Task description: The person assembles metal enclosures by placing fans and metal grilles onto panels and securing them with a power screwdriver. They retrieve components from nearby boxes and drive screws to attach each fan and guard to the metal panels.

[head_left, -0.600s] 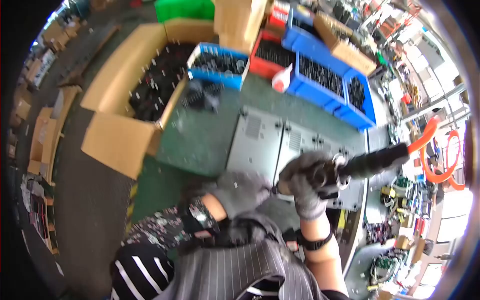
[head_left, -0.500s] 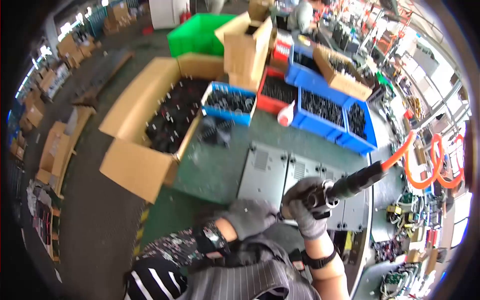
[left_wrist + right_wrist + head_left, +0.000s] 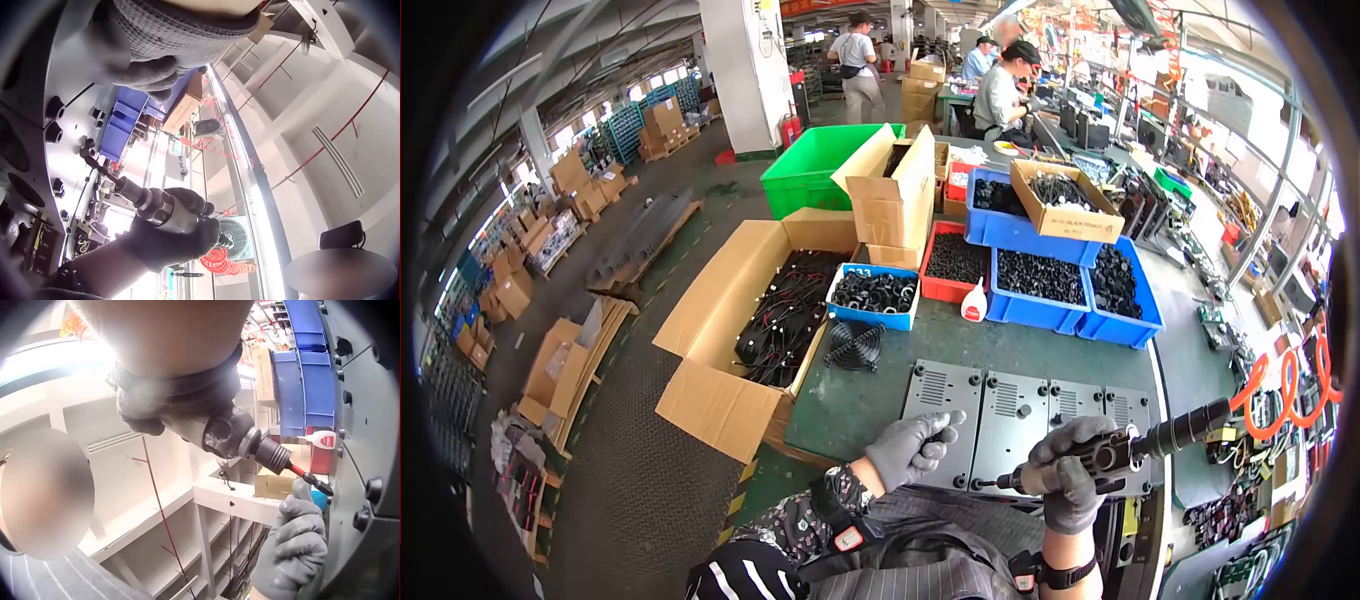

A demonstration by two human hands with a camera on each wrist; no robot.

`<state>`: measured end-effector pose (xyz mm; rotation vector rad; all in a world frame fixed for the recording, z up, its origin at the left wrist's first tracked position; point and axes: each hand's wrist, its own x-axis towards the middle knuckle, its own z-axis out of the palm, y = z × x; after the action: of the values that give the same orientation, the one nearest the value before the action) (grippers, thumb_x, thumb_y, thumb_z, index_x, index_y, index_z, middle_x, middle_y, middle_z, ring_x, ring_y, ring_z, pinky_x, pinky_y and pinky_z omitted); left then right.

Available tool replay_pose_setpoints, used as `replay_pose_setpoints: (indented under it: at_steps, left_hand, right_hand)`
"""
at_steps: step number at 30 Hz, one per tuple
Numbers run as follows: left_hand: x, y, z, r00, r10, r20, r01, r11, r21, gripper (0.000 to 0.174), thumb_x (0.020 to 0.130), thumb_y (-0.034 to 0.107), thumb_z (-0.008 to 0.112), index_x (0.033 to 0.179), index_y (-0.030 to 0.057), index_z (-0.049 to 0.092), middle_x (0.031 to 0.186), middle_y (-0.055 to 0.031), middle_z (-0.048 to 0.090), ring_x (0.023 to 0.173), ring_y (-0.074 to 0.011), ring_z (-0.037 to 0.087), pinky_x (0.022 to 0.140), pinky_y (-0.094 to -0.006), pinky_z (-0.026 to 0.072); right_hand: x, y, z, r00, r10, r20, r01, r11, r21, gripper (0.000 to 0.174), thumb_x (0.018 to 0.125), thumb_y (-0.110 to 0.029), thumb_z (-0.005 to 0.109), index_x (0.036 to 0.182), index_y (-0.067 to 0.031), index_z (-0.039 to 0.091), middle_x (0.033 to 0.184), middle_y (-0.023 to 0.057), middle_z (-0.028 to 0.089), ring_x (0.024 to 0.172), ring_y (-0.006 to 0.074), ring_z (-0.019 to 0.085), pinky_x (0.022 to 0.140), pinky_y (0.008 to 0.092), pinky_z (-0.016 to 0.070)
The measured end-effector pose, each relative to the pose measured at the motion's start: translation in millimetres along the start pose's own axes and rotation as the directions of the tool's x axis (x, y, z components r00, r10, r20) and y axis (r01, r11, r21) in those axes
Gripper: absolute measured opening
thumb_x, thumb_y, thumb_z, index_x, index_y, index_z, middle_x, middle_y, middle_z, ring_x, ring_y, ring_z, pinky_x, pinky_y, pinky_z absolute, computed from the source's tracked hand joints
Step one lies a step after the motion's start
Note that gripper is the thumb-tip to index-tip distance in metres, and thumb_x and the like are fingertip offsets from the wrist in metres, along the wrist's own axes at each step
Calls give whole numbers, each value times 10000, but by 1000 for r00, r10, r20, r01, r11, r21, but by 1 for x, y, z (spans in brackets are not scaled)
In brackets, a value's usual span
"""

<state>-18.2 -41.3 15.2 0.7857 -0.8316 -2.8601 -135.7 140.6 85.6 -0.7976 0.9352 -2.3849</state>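
Gripping air screwdriver w/ gloved right hand, fingers clenched round its body, just above near edge of panel row on green tabletop. Holding it almost level, bit pointing left toward near edge of 2nd panel from left. Orange coiled hose off its rear end, to right of panel row.

Resting gloved left hand on leftmost panel, at near corner. Fingers loose & spread, released, nothing seen in grasp. In right-wrist view, fingertips close beside bit tip; can't tell if touching.

Just behind panel row, toward its left end: round black wire fan guard flat on tabletop.

Further behind panel row:
- small blue bin of black parts
- red bin
- white glue bottle upright, just in front of larger blue bins

Left of panel row, past tabletop edge: big open cardboard box w/ black cables inside.

Far behind panel row: green crate, stacked cartons, ppl at work.
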Motion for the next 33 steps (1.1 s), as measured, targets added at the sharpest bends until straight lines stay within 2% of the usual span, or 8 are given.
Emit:
replay_pose_setpoints:
  at_steps: [3,6,7,10,13,15,21,33]
  left_hand:
    - [-3,-6,13,1000,-1,-12,2,996,95,269,965,221,478,1171,57,532,784,37,498,548,-18,384,408,-142,292]
    - [-3,-15,23,987,138,-77,-107,942,317,287,954,246,507,1129,39,601,723,78,470,576,5,389,441,-134,295]
    - [-1,-17,22,989,148,-5,-138,934,328,289,944,232,524,1137,32,603,733,83,468,587,3,391,455,-136,301]
    - [-6,-17,37,996,50,69,-65,971,228,280,925,165,545,1171,34,571,794,57,492,602,-8,394,467,-143,314]
    - [-4,-27,45,981,-73,178,58,994,88,274,953,210,503,1152,27,541,803,32,516,575,-11,396,441,-133,304]
    - [-5,-35,53,983,-124,133,112,989,93,284,961,241,490,1138,25,538,792,22,516,557,-15,389,437,-135,306]
    - [0,-44,71,985,-155,74,143,978,151,340,974,330,454,1070,15,534,751,2,511,508,-25,363,425,-142,304]
    - [6,-59,83,983,-162,84,153,983,105,313,961,308,487,1038,9,541,734,11,501,507,-18,354,398,-141,298]
  right_hand:
    - [-4,-4,-7,999,27,-46,-25,999,49,378,700,-44,750,970,-84,488,810,43,509,711,183,574,631,329,521]
    - [-5,-10,-14,997,6,-79,-2,999,51,383,690,-63,755,966,-87,491,804,45,515,711,181,572,629,328,518]
    - [-5,-14,-15,997,-34,-71,36,999,26,377,687,-78,756,956,-91,492,802,45,517,713,181,574,628,331,519]
    - [-9,-21,-18,994,-90,-67,92,996,18,400,729,-125,631,1072,-104,426,909,58,431,761,184,448,667,326,419]
    - [-3,-33,-20,976,-217,-24,218,975,46,387,743,-134,611,1065,-64,407,875,61,401,748,187,424,660,333,387]
    - [-1,-37,-21,957,-284,-52,286,958,24,400,737,-160,616,1067,-72,408,873,63,399,737,183,425,647,329,384]
    - [-11,-40,-31,954,-233,-191,239,971,10,400,713,-174,602,1061,-95,422,874,61,404,706,179,433,618,328,380]
    - [-8,-48,-36,934,-344,-102,340,939,-53,342,732,-171,594,1006,-124,395,833,39,377,689,161,421,601,311,372]
